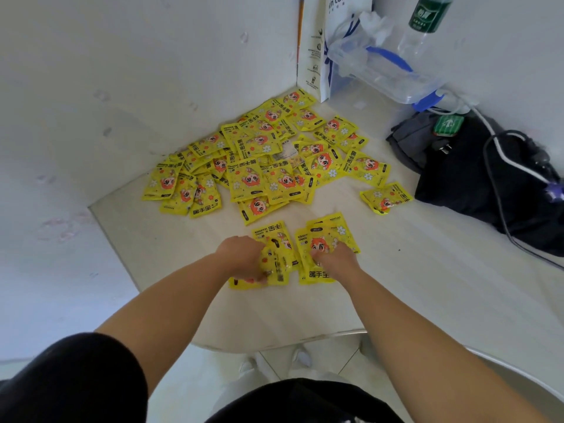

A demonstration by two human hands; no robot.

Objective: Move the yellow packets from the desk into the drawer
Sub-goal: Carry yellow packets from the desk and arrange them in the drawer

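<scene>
The yellow packets (259,166) lie heaped in the tabletop (396,285) corner. The left hand (244,257) and right hand (334,262) each clutch a small bunch nearer the front edge. Packets look light, soft, slick: grip several across mid-body.

The flat yellow plastic packets (259,178) look glossy. The pale desk (396,285) is smooth and matt. A black cloth bag (476,184) lies near its right edge.

- packets (262,166): bright yellow, printed with an orange-haired cartoon figure, white flowers and black lettering
- desk (396,270): pale cream, faint wood grain
- bottle (427,16): clear, green label
- plastic bag (381,71): clear, blue trim
- cloth bag (464,178): black
- pouch (412,141): grey
- sleeve (76,377): black
</scene>
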